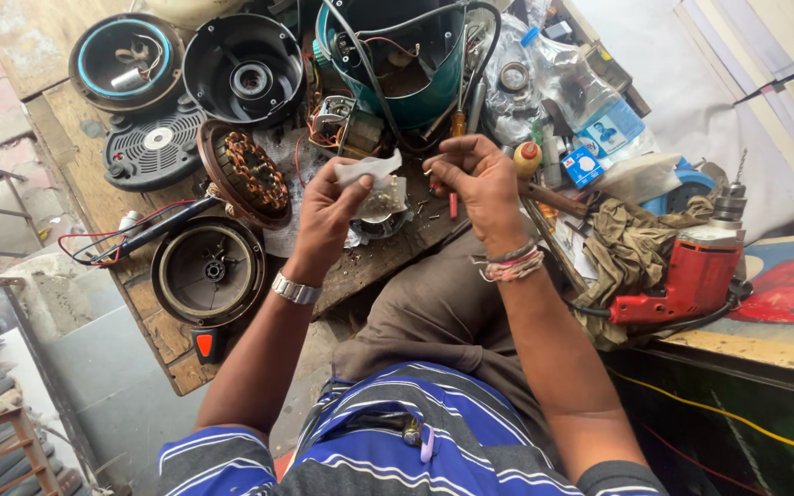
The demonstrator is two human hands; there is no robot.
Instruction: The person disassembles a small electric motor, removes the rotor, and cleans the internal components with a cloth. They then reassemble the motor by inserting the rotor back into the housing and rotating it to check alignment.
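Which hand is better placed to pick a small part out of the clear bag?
Right, probably. The left hand holds the small clear bag by its top, while the right hand is at the bag's opening, fingertips pinched.

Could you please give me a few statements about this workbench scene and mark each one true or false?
1. The left hand holds a small clear plastic bag. True.
2. The red electric drill lies beside the left arm. False: it lies to the right, by the right arm.
3. The left wrist wears a metal wristwatch. True.
4. The right hand grips the plastic bottle. False: the bottle lies on the bench, apart from the hand.
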